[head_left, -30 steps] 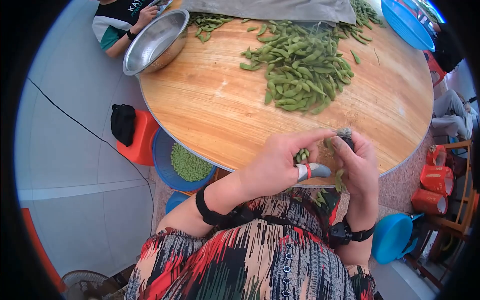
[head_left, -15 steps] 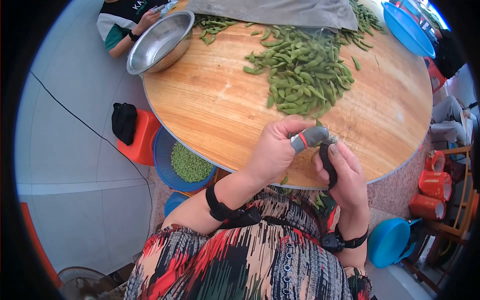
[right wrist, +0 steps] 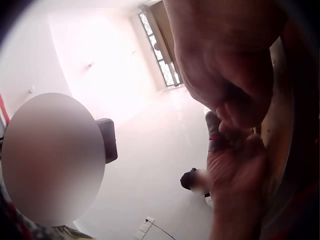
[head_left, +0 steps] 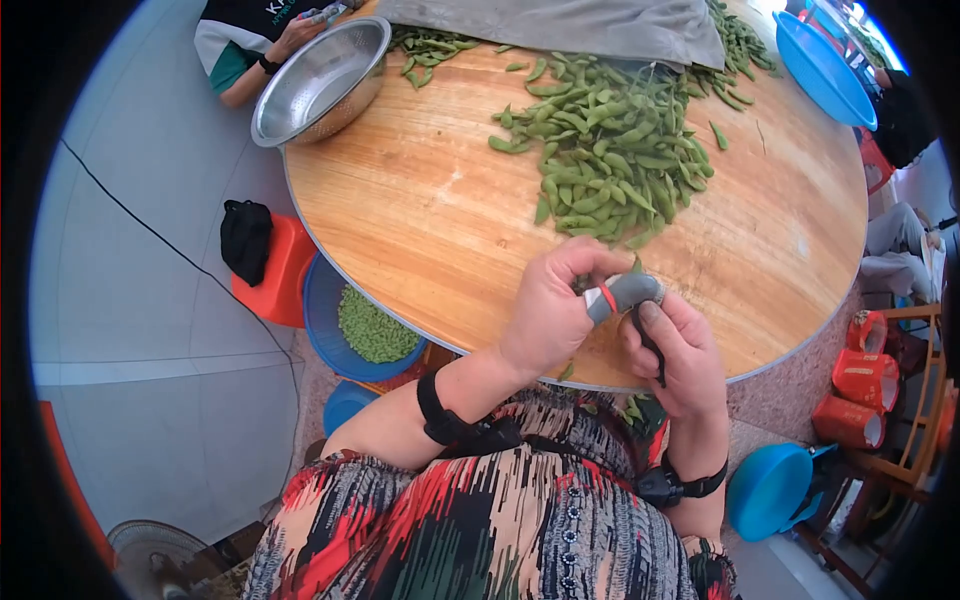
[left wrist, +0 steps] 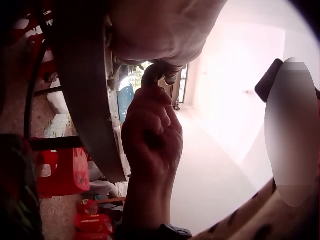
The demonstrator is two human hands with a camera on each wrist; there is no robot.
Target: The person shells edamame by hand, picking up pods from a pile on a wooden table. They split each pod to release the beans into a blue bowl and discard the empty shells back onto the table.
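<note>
Over the near table edge in the head view, the left hand pinches a green pod under its thumb, which wears a grey cover with a red band. The right hand meets it from the right, fingers curled, thumb at the pod's hidden lower end; a dark cover shows along its index finger. Beyond the hands lies a pile of green pods. Both wrist views are dim: the left hand touches the right hand at the fingertips, and the pod is hard to make out.
A metal basin stands at the table's left edge, a grey cloth at the back, a blue basket at back right. Below left, a blue basket holds shelled beans beside a red stool. A person's arm shows upper left.
The hands were slightly apart a second ago, with small green pieces showing in the left palm. They have since come together around a pod and moved left; over the last half second they barely shift.
</note>
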